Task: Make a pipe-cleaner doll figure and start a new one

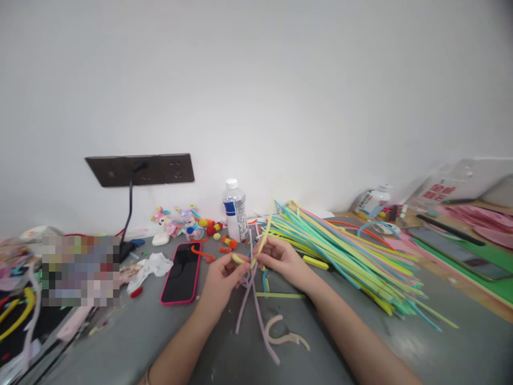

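Note:
Thumb and fingers of my left hand [225, 275] are closed by the short, bent end of a yellow pipe cleaner [265, 231]. My right hand [284, 261] pinches the same stem, whose long end sticks up past the fingers. Several lilac pipe cleaners [260, 321] cross between the hands, their lower ends reaching down toward the grey table [216, 353]. How the yellow and lilac stems join is hidden by the fingers. Below, a cream-coloured bent piece [280, 338] lies on the table. A short yellow-green stem [280, 295] rests behind the hands.
A large bundle of pastel pipe cleaners [344, 256] spreads across the right. To the left lie a pink-cased phone [181, 274] and crumpled tissue [150, 270]. A water bottle [235, 214] and small figures [172, 222] stand along the wall. A second phone [460, 252] lies far right.

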Demonstrator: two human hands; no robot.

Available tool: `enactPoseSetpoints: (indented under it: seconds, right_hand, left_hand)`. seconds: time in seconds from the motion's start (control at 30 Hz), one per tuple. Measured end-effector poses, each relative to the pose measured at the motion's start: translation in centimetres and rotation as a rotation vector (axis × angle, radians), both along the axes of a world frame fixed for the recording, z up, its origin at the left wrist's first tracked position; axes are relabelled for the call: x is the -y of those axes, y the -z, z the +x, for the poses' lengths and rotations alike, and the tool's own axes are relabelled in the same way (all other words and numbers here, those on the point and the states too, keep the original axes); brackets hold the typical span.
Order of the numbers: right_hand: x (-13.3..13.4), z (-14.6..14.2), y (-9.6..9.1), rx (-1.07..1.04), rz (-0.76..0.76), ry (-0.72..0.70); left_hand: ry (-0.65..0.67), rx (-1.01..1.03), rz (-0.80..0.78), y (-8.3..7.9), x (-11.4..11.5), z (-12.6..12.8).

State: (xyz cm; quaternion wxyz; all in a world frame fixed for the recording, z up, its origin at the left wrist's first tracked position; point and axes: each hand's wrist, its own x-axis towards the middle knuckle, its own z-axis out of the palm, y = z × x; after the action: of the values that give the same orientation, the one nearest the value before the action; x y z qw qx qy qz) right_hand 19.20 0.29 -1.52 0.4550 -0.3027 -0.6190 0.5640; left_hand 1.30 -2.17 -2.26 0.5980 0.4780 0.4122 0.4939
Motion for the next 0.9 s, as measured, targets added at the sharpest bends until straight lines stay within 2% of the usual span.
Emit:
enactPoseSetpoints:
  seconds: [0.13, 0.27, 0.47, 0.7, 0.9]
  right_hand:
    - [-0.14, 0.1, -0.06, -0.035, 0.021, 0.025]
    - [0.03, 0.02, -0.03, 0.0, 0.03, 0.005]
    - [0.16, -0.1, 0.41, 0.004, 0.01, -0.032]
    - [0.03, -0.25, 0.57, 0.042, 0.106, -0.021]
    - [-0.16, -0.23, 0.87, 0.014, 0.009, -0.031]
  left_hand:
    - [-0.057, 0.151, -0.096, 0.01, 0.11, 0.25]
    - [-0.096, 0.184, -0.115, -0.06, 0.11, 0.22]
    - [-0.074, 0.059, -0.05, 0.25, -0.13, -0.11]
    - [0.086, -0.099, -0.039, 0.06, -0.12, -0.12]
    - [0.087, -0.143, -0.032, 0.03, 0.1, -0.22]
